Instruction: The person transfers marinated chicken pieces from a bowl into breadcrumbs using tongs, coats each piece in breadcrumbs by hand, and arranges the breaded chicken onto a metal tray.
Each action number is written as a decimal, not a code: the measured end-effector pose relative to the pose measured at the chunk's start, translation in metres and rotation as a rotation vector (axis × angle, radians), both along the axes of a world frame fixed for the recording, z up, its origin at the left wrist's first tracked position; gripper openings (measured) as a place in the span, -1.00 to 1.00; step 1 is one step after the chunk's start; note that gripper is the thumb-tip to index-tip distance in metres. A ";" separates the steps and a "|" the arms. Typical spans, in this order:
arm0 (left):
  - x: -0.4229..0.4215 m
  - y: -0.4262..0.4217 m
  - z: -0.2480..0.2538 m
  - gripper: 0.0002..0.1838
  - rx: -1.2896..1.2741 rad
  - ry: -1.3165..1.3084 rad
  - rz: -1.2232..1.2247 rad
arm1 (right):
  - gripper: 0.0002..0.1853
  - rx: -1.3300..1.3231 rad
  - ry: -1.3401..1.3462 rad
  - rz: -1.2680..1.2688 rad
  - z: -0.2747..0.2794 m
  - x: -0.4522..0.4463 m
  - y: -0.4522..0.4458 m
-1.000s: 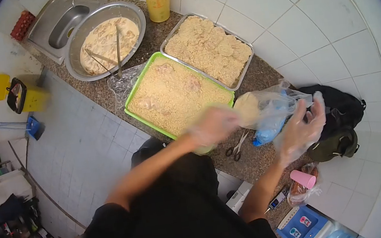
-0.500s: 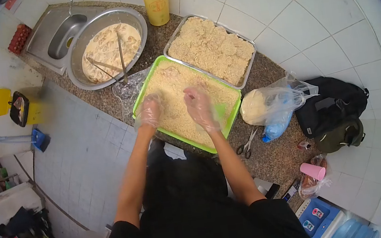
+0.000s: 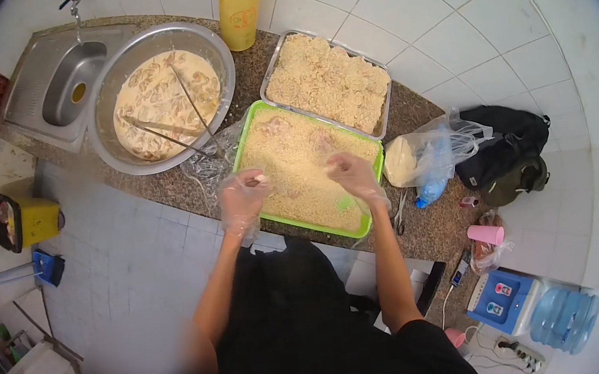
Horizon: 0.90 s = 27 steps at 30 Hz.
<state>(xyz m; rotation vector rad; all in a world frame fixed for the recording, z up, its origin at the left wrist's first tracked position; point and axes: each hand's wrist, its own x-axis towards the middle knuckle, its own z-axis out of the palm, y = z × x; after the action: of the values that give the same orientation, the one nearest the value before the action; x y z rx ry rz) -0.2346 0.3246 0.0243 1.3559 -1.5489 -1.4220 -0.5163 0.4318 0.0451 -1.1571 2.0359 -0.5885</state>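
My left hand [image 3: 240, 198], in a clear plastic glove, is at the left edge of the green tray [image 3: 320, 232], its fingers curled together. My right hand [image 3: 355, 178], gloved the same way, is over the tray's right half with its fingertips pinched. What either hand holds, if anything, is too small to make out. Pale breadcrumbs [image 3: 301, 202] fill the tray. Pinkish raw meat pieces [image 3: 274, 126] lie partly covered by crumbs toward the far side. Behind it, a metal tray [image 3: 388, 100] holds crumb-coated pieces [image 3: 327, 77].
A large steel bowl [image 3: 104, 129] of battered meat, with metal tongs [image 3: 185, 96] resting in it, stands by the sink [image 3: 67, 85]. A yellow container [image 3: 242, 9] is against the wall. Rightward are a plastic bag [image 3: 435, 154], scissors [image 3: 400, 211], a black backpack [image 3: 501, 138] and a pink cup [image 3: 485, 235].
The camera view has shifted. My hands have drawn back toward me from over the crumbs, the left reaching the tray's edge. Their fingers stay curled.
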 end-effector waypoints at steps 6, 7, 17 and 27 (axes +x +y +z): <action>-0.032 -0.012 0.034 -0.61 0.018 -0.001 -0.287 | -0.54 -0.389 -1.042 -0.668 -0.019 0.032 0.034; -0.044 -0.008 0.044 -0.60 0.042 0.004 -0.339 | -0.51 -0.469 -1.192 -0.714 -0.019 0.038 0.034; -0.043 0.008 -0.008 -0.55 -0.478 -0.319 -0.378 | -0.75 -0.302 -1.088 -0.861 -0.030 0.054 0.017; -0.059 0.033 0.032 -0.49 -0.447 -0.703 -0.780 | -0.75 -0.300 -0.817 -0.838 -0.031 0.029 0.031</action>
<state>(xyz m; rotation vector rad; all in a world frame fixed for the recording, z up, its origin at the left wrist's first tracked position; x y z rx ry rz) -0.2935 0.3577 0.0561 1.0476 -2.8767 -0.8742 -0.4875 0.4629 0.0139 -0.0521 1.6286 -1.5152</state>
